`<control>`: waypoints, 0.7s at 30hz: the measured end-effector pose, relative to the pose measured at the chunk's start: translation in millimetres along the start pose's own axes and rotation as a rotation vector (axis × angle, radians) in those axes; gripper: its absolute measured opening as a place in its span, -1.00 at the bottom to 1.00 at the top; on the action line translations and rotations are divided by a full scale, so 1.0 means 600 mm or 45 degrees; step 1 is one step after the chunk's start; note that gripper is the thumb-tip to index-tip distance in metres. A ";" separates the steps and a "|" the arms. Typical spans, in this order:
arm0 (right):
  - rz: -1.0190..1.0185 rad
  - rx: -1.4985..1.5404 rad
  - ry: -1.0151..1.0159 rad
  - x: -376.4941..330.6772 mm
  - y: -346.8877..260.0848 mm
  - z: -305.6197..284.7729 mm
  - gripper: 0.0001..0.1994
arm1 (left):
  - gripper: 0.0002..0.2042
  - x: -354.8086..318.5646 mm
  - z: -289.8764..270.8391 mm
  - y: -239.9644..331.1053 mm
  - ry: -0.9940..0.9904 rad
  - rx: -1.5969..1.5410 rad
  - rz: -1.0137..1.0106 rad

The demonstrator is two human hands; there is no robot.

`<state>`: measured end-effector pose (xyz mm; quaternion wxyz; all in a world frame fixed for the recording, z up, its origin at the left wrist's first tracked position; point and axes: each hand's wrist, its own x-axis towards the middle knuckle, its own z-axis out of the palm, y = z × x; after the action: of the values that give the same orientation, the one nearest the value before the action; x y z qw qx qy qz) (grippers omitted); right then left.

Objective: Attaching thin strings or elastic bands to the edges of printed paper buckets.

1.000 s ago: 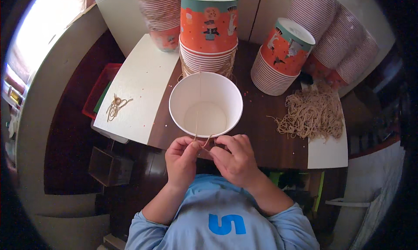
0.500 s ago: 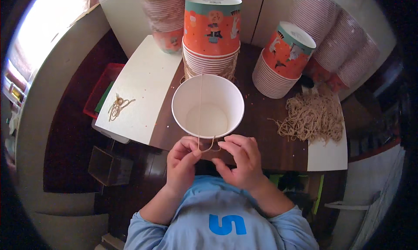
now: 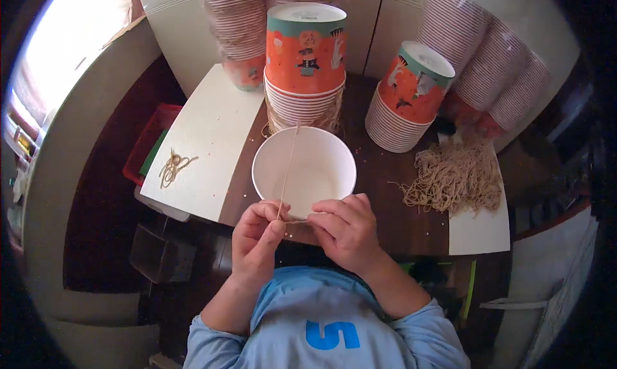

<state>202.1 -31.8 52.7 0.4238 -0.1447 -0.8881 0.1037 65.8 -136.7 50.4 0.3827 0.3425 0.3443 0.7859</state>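
String (image 3: 286, 170) across the white cup (image 3: 304, 171) at frame centre is pinched by both the left hand (image 3: 256, 235) and right hand (image 3: 344, 231); hard pulling might snap it.

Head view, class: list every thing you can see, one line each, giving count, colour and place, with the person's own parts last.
Open white paper bucket: one, white, table's near edge, by both hands.
Thin tan string: one, stretched over the bucket, pinched by the left hand.
Stacks of orange printed paper buckets: two, centre and right.
Pile of tan strings: one, right, on a white sheet.
Small tan string bundle: one, on the left white board.
Sleeved cup stacks: several, pinkish, at the back.
Red crate: one, left of the table.
Left hand: pinching string.
Right hand: at the bucket's rim.
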 end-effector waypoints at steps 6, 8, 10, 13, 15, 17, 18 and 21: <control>0.099 0.179 0.034 0.023 -0.025 -0.009 -0.82 | -0.96 0.012 -0.001 0.004 -0.172 0.062 -0.090; 0.122 0.291 0.049 0.026 -0.028 -0.009 -0.83 | -0.95 0.009 0.000 0.002 -0.155 0.063 -0.102; 0.009 0.228 -0.023 0.022 -0.024 -0.007 -0.83 | -0.94 0.008 0.005 0.008 -0.147 0.005 -0.130; 0.042 0.188 -0.017 0.013 -0.022 -0.009 -0.84 | -0.92 0.008 0.010 0.011 -0.136 -0.052 -0.184; 0.060 0.192 0.000 0.013 -0.024 -0.009 -0.84 | -0.91 0.010 0.013 0.014 -0.131 -0.049 -0.206; 0.084 0.193 0.016 0.014 -0.026 -0.013 -0.85 | -0.88 0.010 0.022 0.024 -0.077 0.040 -0.182; 0.077 0.203 0.008 0.015 -0.026 -0.014 -0.84 | -0.88 0.011 0.024 0.029 -0.075 0.040 -0.182; 0.063 0.150 0.007 0.009 -0.022 -0.015 -0.82 | -0.83 0.021 0.020 0.036 -0.019 0.187 -0.031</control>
<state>203.7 -41.8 66.1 0.4315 -0.1418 -0.8753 0.1659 61.4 -133.0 77.2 0.3686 0.3714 0.4023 0.7513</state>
